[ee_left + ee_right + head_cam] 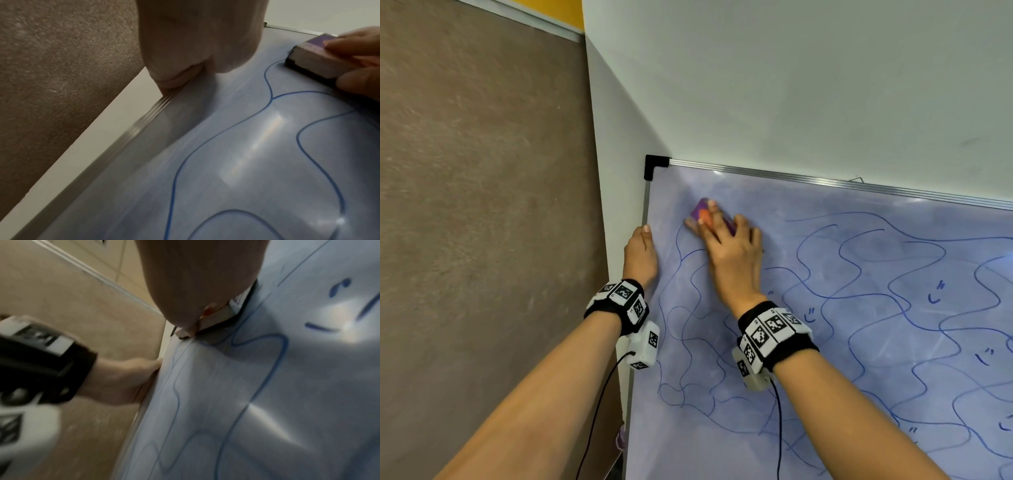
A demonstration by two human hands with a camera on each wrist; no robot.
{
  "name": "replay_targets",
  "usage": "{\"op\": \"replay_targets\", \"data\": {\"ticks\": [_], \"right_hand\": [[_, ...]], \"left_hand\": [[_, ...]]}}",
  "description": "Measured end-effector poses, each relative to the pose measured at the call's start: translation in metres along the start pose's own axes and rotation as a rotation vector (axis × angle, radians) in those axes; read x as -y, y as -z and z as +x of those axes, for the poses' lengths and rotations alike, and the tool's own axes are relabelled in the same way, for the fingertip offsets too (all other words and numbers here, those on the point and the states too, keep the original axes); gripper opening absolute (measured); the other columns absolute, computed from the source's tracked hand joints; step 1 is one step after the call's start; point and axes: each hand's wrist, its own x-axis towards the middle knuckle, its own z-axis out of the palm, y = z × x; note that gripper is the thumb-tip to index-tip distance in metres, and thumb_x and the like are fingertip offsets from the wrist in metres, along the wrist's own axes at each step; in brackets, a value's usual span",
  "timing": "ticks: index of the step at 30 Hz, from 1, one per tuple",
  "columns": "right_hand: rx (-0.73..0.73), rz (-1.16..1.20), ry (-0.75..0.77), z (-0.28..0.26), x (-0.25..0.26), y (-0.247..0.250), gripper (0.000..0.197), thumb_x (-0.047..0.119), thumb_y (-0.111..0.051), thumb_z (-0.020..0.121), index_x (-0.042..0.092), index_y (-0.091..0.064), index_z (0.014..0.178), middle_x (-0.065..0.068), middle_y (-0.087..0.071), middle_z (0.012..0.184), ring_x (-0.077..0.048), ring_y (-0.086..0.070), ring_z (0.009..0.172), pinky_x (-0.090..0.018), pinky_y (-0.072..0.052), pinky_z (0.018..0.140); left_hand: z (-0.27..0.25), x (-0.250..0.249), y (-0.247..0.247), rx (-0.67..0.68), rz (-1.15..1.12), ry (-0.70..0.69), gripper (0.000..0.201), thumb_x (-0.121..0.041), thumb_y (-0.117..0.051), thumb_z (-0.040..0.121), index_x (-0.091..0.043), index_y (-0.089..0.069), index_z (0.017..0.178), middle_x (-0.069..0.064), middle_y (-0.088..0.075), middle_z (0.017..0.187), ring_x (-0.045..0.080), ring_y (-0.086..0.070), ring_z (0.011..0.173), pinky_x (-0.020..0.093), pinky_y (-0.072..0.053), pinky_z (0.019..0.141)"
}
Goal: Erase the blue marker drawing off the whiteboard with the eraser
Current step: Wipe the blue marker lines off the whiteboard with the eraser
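Observation:
The whiteboard (784, 175) leans against a white wall, covered in wavy blue marker lines (866, 274). Near its top left corner the surface is smeared and free of lines. My right hand (714, 228) grips a purple-topped eraser (701, 207) and presses it flat on the board just below that smeared patch. In the left wrist view the eraser (320, 60) shows a white body and a dark felt, with a blue line (269, 91) ending at it. My left hand (643, 236) holds the board's left frame edge (123, 146), thumb on the front.
A brown textured floor (482, 205) lies left of the board. The black plastic corner piece (654, 164) caps the frame above my left hand. Short blue tick marks (935, 294) are scattered among the waves at the right. Cables hang from both wristbands.

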Motion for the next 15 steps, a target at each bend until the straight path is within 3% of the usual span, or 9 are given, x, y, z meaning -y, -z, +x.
{"op": "replay_targets", "data": {"ticks": [3,6,9,15], "right_hand": [[0.050,0.020,0.054,0.001,-0.005,0.003,0.047,0.003,-0.064,0.082,0.020,-0.060,0.125,-0.004,-0.051,0.140,-0.031,-0.038,0.101,-0.039,-0.028,0.074],[0.037,-0.042,-0.080,0.018,-0.013,0.006,0.054,0.007,-0.065,0.081,0.029,-0.057,0.129,0.003,-0.047,0.144,-0.030,-0.040,0.103,-0.039,-0.028,0.075],[-0.006,-0.064,-0.145,0.026,-0.010,0.002,0.052,0.005,-0.067,0.080,0.023,-0.059,0.128,0.001,-0.048,0.143,-0.030,-0.038,0.102,-0.039,-0.025,0.075],[0.042,0.036,0.106,0.000,-0.003,-0.001,0.047,0.007,-0.068,0.085,0.022,-0.057,0.129,-0.004,-0.053,0.138,-0.031,-0.039,0.100,-0.040,-0.029,0.074]], "left_hand": [[0.001,0.001,0.001,0.017,0.007,0.003,0.035,-0.025,-0.024,0.106,-0.007,-0.051,0.091,0.008,-0.055,0.091,0.020,-0.050,0.083,0.017,-0.031,0.063],[0.002,0.002,0.002,0.027,-0.003,0.008,0.036,-0.025,-0.024,0.106,-0.007,-0.050,0.090,0.009,-0.056,0.091,0.019,-0.050,0.083,0.017,-0.031,0.062],[0.004,0.004,0.002,0.032,-0.016,0.007,0.037,-0.025,-0.024,0.106,-0.006,-0.051,0.090,0.009,-0.056,0.092,0.018,-0.050,0.083,0.019,-0.034,0.069],[0.007,0.010,0.004,0.035,-0.006,-0.013,0.040,-0.025,-0.025,0.106,-0.001,-0.054,0.091,0.011,-0.058,0.089,0.023,-0.051,0.083,0.033,-0.042,0.079]]}}
